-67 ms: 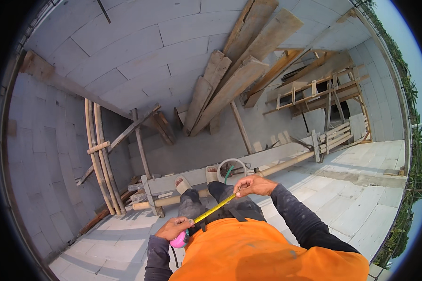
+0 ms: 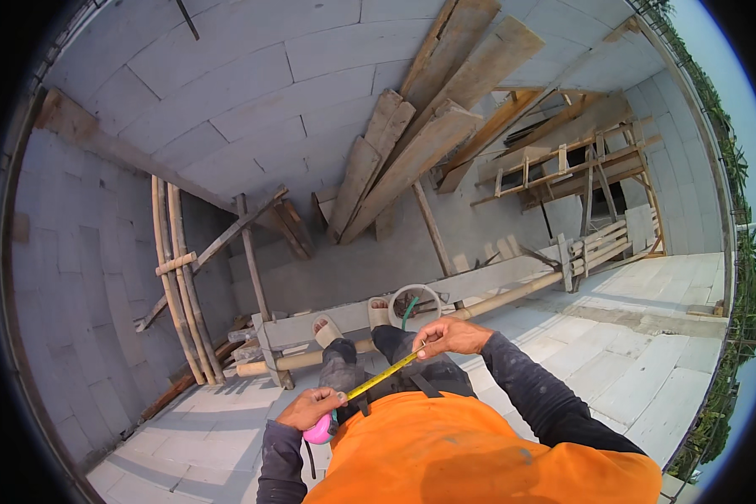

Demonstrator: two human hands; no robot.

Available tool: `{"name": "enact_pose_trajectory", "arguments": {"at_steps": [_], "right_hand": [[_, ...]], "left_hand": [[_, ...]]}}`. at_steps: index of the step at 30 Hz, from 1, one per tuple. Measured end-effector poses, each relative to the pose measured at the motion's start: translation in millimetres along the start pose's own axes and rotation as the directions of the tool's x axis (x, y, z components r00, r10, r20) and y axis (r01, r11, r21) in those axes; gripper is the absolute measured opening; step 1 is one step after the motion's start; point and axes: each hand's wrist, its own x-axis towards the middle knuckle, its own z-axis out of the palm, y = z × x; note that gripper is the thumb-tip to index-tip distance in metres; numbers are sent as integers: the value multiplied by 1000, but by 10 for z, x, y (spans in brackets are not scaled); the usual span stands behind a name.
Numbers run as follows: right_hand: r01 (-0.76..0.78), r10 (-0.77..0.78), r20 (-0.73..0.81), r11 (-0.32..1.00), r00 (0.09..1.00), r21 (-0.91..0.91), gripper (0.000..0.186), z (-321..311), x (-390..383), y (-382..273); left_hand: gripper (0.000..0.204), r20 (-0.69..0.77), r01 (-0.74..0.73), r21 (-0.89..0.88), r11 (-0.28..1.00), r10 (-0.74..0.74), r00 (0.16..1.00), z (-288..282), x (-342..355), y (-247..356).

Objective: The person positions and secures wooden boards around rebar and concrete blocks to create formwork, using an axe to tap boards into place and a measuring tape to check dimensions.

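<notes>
A tape measure with a pink case (image 2: 320,432) is in my left hand (image 2: 307,409), its fingers closed round the case and the start of the blade. The yellow blade (image 2: 381,380) runs out in a short stretch, slanting up to the right across my thighs. My right hand (image 2: 454,337) pinches the blade's free end between thumb and fingers. Both hands are in front of my orange shirt (image 2: 479,449). Just beyond the right hand stands a round white bucket (image 2: 429,311) with a green thing (image 2: 410,309) inside.
My sandalled feet (image 2: 326,330) stand on a narrow plank (image 2: 294,328) beside a bamboo pole (image 2: 512,296), high above a grey floor. Long boards (image 2: 420,164) lean on the far block wall (image 2: 252,84). Bamboo uprights (image 2: 181,286) stand left; wooden scaffolding (image 2: 592,172) stands right.
My right hand has shifted slightly left, toward my left hand, with the tape's end, so the stretch between my hands is a little shorter. The left hand stays nearly in place.
</notes>
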Motion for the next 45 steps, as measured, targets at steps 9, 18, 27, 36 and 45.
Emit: {"name": "enact_pose_trajectory", "arguments": {"at_steps": [9,18,27,36,45], "right_hand": [[19,-29,-72,990,997,-139,33,1084,576,-236],[56,-11,103,895,995,-443,58,1115,638,-301],[-21,38,190,996,981,-91,56,1421,992,-311],[16,-46,234,991,971,131,23,1358,1077,-825],[18,-39,432,998,901,53,20,1237,914,-1241]], "left_hand": [[49,68,-123,72,990,118,991,28,320,100],[57,43,-195,-29,980,196,980,15,431,25],[106,-170,-126,357,926,197,966,-246,-58,153],[102,-198,-241,157,958,270,942,-230,-522,134],[80,-173,-457,-3,889,450,876,14,-718,216]]}}
